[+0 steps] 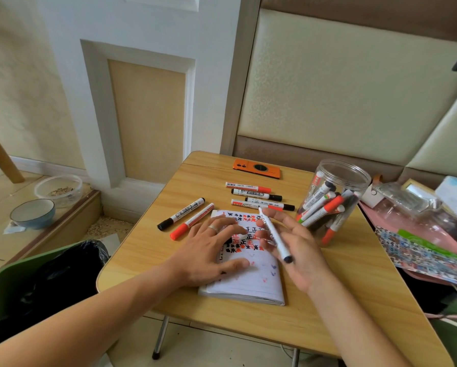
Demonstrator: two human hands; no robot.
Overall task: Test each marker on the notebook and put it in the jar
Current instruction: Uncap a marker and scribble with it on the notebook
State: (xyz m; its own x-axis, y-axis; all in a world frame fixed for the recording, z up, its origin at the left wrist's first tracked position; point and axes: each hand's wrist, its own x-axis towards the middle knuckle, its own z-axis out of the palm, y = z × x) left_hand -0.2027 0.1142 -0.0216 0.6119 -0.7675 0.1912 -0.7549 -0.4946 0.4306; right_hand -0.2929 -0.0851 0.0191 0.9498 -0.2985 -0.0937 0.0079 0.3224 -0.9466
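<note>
An open notebook [248, 282], covered with black and red test marks, lies in the middle of the small wooden table [314, 327]. My left hand [208, 250] rests flat on its page with straight fingers. My right hand [298, 250] holds a white marker [275, 234] just above the notebook's right side. Its black end points toward me and its other end points away. The clear plastic jar [354, 176] stands to the right with several red and black markers inside. Two markers [185, 213] lie left of the notebook, and several more markers [256, 194] lie behind it.
An orange phone [256, 168] lies at the table's far edge. Bags and packets [418, 234] crowd the right side next to the jar. A green bin with a black liner [36, 287] stands at the left, and a bowl [32, 213] and a clear container [59, 189] sit on the floor beyond it.
</note>
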